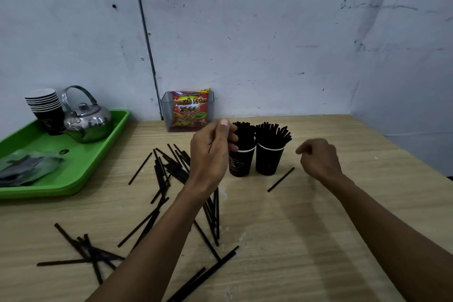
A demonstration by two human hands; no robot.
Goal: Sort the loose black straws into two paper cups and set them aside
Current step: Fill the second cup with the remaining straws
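Two black paper cups stand side by side on the wooden table (pixel 318 228), the left cup (pixel 241 165) and the right cup (pixel 268 162), each packed with upright black straws. My left hand (pixel 210 154) is at the left cup, its fingers curled against the bundle of straws (pixel 246 135) there and its thumb raised. My right hand (pixel 318 159) hovers to the right of the right cup, loosely curled and holding nothing. A single straw (pixel 280 179) lies just below it. Several loose straws (pixel 169 169) are scattered over the table's left and front.
A green tray (pixel 81 167) at the left holds a steel kettle (pixel 88 120), a stack of paper cups (pixel 46 108) and a plastic bag. A snack packet (pixel 190 110) stands in a clear holder against the wall behind the cups.
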